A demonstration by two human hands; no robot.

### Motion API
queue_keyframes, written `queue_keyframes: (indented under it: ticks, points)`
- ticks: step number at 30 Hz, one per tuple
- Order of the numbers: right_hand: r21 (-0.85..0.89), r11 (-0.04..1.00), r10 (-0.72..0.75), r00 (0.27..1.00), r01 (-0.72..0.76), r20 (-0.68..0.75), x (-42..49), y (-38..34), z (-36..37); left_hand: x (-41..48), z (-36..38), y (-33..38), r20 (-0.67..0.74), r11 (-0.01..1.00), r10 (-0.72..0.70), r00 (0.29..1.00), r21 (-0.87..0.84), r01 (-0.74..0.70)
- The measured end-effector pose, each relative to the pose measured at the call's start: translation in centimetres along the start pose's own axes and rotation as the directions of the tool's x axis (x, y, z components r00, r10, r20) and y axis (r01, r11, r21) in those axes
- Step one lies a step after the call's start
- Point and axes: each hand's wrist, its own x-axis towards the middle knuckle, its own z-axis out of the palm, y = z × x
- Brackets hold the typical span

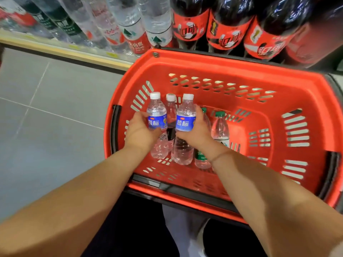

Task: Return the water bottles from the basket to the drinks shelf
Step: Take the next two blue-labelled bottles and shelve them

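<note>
- Okay, red basket (222, 65), slotted walls, black handles, sits in front of the person with its far rim up against the drinks shelf (65, 51).
- left hand (141, 130) grips the left blue-label bottle (157, 115), fingers and thumb curled round the label. The bottle is upright with a white cap, inside the basket at its left end.
- right hand (196, 132) grips the right blue-label bottle (185, 117) the same way, upright, just beside the first one, inside the basket.
- Cannot tell whether the two gripped bottles rest on the basket floor.
- third white-cap bottle (171, 108) stands in the basket behind and between those two, label hidden.
- green-cap bottle (220, 127) stands in the basket right of the right hand; second green-cap bottle (202, 160) is partly hidden by that wrist.
- Beyond the basket's far rim: cola bottles (228, 28) with red labels, and clear shelf water bottles (135, 34) left of them.
- Left of the basket: grey floor tiles (46, 108) with pale grout lines. The shelf has a pale wood-coloured front edge.
</note>
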Motion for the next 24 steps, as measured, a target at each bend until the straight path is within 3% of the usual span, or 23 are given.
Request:
queue_keyframes:
  ticks: [4,7,11,15,24]
  points:
    - [0.009,0.994,-0.111,0.994,0.111,0.001,-1.4,-1.5,-3.4,1.1,1.8,0.8,0.016,0.995,-0.089,0.996,-0.051,0.090]
    - [0.046,0.994,-0.095,0.995,0.095,-0.012,-2.4,-1.9,-4.9,2.5,3.3,0.8,0.019,0.977,-0.213,0.977,-0.007,0.213]
    - [0.128,0.988,-0.087,0.996,0.090,-0.026,-2.7,-1.7,-5.3,3.3,4.7,0.2,0.013,0.968,-0.244,0.970,0.054,0.243]
    - [0.129,0.987,-0.091,0.996,0.091,-0.010,-2.7,-1.3,-5.1,3.8,5.0,-0.4,0.065,0.978,-0.194,0.979,0.087,0.189]
    - [0.103,0.992,-0.067,0.997,0.070,-0.028,-4.3,-4.7,-6.5,1.1,1.3,2.8,0.098,0.964,0.151,0.984,-0.237,-0.124]
